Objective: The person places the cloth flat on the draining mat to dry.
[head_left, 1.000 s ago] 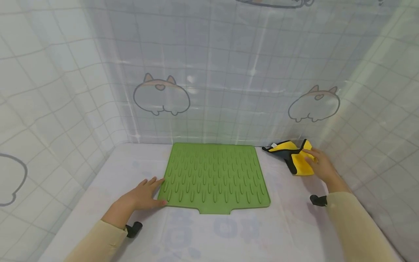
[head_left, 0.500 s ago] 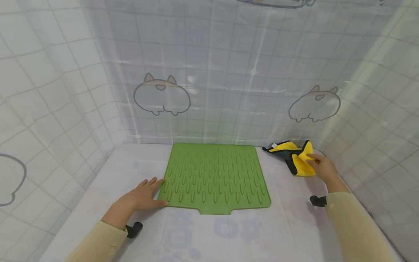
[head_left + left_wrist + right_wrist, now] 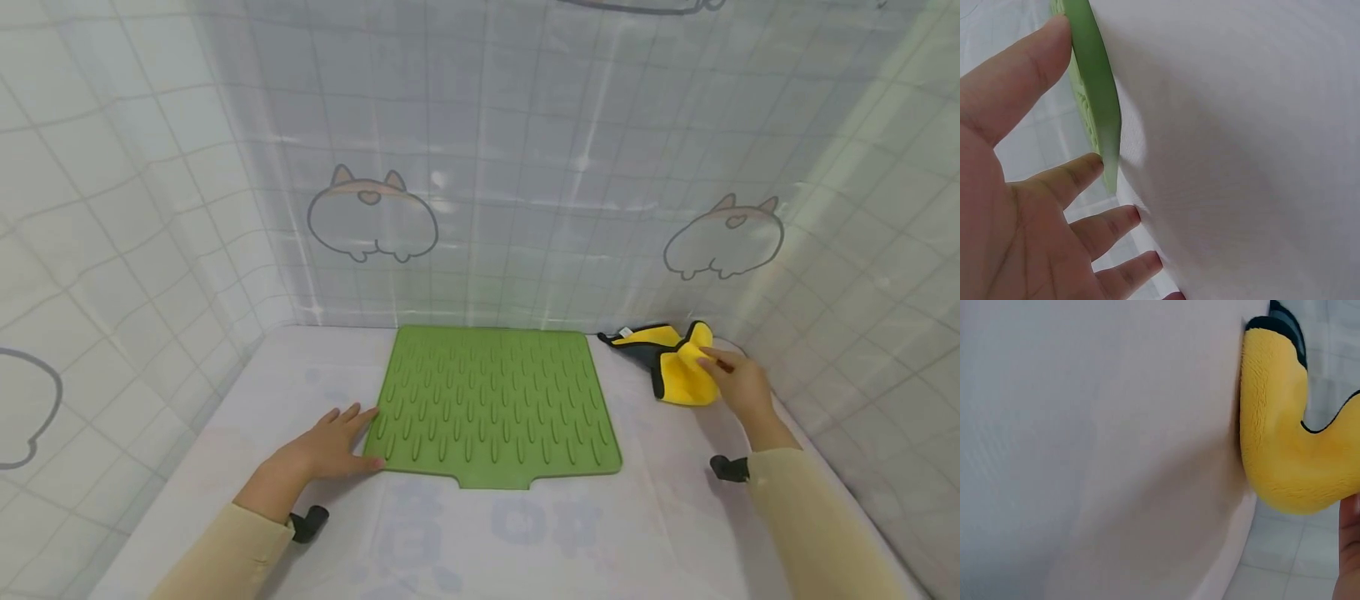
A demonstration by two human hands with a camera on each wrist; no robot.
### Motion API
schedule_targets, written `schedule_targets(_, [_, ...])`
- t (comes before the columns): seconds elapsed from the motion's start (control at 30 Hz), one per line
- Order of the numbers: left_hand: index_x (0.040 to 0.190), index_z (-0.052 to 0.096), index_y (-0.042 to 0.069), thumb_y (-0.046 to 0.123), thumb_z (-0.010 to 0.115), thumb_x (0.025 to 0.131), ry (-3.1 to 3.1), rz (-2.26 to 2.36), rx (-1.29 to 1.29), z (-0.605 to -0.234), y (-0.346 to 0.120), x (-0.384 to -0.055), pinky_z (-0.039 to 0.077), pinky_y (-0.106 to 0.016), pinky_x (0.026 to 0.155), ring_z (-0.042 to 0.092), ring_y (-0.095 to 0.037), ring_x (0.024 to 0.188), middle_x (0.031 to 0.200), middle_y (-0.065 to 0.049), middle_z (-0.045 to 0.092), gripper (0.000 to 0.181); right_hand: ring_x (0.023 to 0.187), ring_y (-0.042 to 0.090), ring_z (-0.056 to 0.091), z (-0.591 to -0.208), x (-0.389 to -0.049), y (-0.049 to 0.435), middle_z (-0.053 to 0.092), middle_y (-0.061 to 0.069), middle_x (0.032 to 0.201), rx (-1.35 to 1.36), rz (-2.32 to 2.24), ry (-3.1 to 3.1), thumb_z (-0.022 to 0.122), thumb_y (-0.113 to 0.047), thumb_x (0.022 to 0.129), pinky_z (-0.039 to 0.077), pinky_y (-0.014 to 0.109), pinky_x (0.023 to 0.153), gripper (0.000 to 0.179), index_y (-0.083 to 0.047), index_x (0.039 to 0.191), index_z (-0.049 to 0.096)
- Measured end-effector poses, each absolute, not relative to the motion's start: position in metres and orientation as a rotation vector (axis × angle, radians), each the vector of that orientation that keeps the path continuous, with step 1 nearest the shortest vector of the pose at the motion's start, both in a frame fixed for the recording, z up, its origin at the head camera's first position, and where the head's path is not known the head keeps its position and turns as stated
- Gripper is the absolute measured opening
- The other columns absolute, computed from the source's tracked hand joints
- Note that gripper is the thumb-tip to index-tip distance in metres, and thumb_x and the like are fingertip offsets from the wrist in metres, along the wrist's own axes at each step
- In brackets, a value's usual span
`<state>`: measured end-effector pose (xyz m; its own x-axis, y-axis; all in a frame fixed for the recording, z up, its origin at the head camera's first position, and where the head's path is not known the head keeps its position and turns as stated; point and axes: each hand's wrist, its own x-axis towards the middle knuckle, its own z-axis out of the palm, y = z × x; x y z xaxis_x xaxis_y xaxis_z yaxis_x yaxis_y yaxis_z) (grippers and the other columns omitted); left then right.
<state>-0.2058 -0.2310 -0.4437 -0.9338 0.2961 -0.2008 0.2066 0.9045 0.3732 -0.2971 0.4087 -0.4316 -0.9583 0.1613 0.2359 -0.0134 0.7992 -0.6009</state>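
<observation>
Head view: A green, rectangular, ridged mat (image 3: 491, 408) is seen flat on a white covered table (image 3: 645, 533). Its left edge is touched by the left hand (image 3: 326, 447), fingers spread. To its right, a yellow plush cloth with black edging (image 3: 684, 383) is pinched by the right hand (image 3: 744, 387); slippage is judged possible, since only a fold is held.

Left wrist view: The mat's edge is touched, not gripped; shifting could be caused by a sideways push.

Right wrist view: The cloth is curved; bunching could be caused by one-sided pulling.
</observation>
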Motion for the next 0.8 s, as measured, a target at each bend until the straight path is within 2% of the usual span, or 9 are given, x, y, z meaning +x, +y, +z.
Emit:
schedule_targets(0.07, [0.153, 0.036, 0.000, 0.054, 0.074, 0.085, 2.815, 0.517, 0.375, -0.443, -0.231, -0.206, 0.026, -0.077, 0.103, 0.020, -0.066, 0.137, 0.154, -0.037, 0.027, 0.095, 0.092, 0.029, 0.049, -0.431, -0.297, 0.408, 0.060, 0.022, 0.114, -0.105, 0.933, -2.663, 0.058, -0.042, 0.100, 0.044, 0.015, 0.064, 0.054, -0.002, 0.136, 0.060])
schedule_targets(0.2, [0.153, 0.036, 0.001, 0.054, 0.074, 0.085, 2.813, 0.520, 0.369, -0.442, -0.231, -0.205, 0.026, -0.077, 0.104, 0.020, -0.065, 0.137, 0.154, -0.036, 0.027, 0.095, 0.097, 0.027, 0.053, -0.428, -0.294, 0.402, 0.063, 0.021, 0.120, -0.114, 0.960, -2.606, 0.059, -0.041, 0.100, 0.042, 0.006, 0.067, 0.051, -0.004, 0.135, 0.063])
schedule_targets(0.33, [0.153, 0.036, 0.001, 0.054, 0.074, 0.085, 2.813, 0.520, 0.370, -0.444, -0.231, -0.205, 0.026, -0.077, 0.103, 0.020, -0.066, 0.137, 0.154, -0.036, 0.027, 0.094, 0.104, 0.028, 0.057, -0.422, -0.292, 0.392, 0.064, 0.019, 0.127, -0.123, 0.973, -2.570, 0.060, -0.039, 0.099, 0.044, 0.005, 0.074, 0.047, -0.007, 0.134, 0.065])
schedule_targets(0.43, [0.153, 0.037, 0.001, 0.053, 0.075, 0.085, 2.814, 0.523, 0.374, -0.444, -0.230, -0.204, 0.027, -0.078, 0.102, 0.020, -0.066, 0.136, 0.154, -0.036, 0.028, 0.094, 0.109, 0.033, 0.059, -0.415, -0.291, 0.382, 0.064, 0.019, 0.129, -0.112, 0.969, -2.555, 0.061, -0.039, 0.099, 0.052, 0.014, 0.083, 0.046, -0.007, 0.132, 0.066])
schedule_targets(0.47, [0.153, 0.037, 0.001, 0.054, 0.074, 0.085, 2.815, 0.522, 0.373, -0.444, -0.230, -0.204, 0.027, -0.077, 0.102, 0.020, -0.066, 0.137, 0.154, -0.036, 0.028, 0.094, 0.111, 0.034, 0.059, -0.413, -0.290, 0.379, 0.063, 0.019, 0.130, -0.113, 0.967, -2.550, 0.061, -0.038, 0.099, 0.054, 0.021, 0.087, 0.046, -0.007, 0.132, 0.066])
schedule_targets(0.57, [0.153, 0.037, 0.001, 0.054, 0.074, 0.085, 2.814, 0.525, 0.372, -0.443, -0.230, -0.204, 0.027, -0.077, 0.102, 0.020, -0.066, 0.137, 0.154, -0.036, 0.027, 0.094, 0.113, 0.036, 0.059, -0.407, -0.290, 0.369, 0.064, 0.019, 0.129, -0.107, 0.953, -2.542, 0.061, -0.039, 0.099, 0.055, 0.033, 0.092, 0.045, -0.007, 0.131, 0.067])
schedule_targets(0.67, [0.154, 0.036, 0.002, 0.055, 0.074, 0.085, 2.815, 0.521, 0.372, -0.443, -0.231, -0.204, 0.027, -0.077, 0.103, 0.020, -0.065, 0.137, 0.155, -0.036, 0.027, 0.095, 0.108, 0.033, 0.059, -0.403, -0.290, 0.360, 0.065, 0.019, 0.125, -0.090, 0.950, -2.519, 0.062, -0.037, 0.099, 0.054, 0.024, 0.087, 0.043, -0.007, 0.130, 0.068])
schedule_targets(0.73, [0.154, 0.036, 0.002, 0.055, 0.074, 0.085, 2.817, 0.518, 0.373, -0.443, -0.231, -0.204, 0.027, -0.077, 0.102, 0.020, -0.065, 0.137, 0.155, -0.036, 0.027, 0.095, 0.105, 0.031, 0.059, -0.402, -0.290, 0.354, 0.066, 0.018, 0.121, -0.066, 0.952, -2.498, 0.063, -0.036, 0.098, 0.049, 0.012, 0.081, 0.041, -0.008, 0.128, 0.069])
schedule_targets(0.8, [0.154, 0.036, 0.002, 0.055, 0.074, 0.085, 2.817, 0.517, 0.373, -0.443, -0.230, -0.204, 0.027, -0.077, 0.103, 0.020, -0.065, 0.137, 0.155, -0.036, 0.027, 0.095, 0.104, 0.030, 0.058, -0.400, -0.289, 0.348, 0.066, 0.018, 0.120, -0.043, 0.968, -2.481, 0.064, -0.034, 0.098, 0.043, 0.006, 0.077, 0.040, -0.007, 0.127, 0.070])
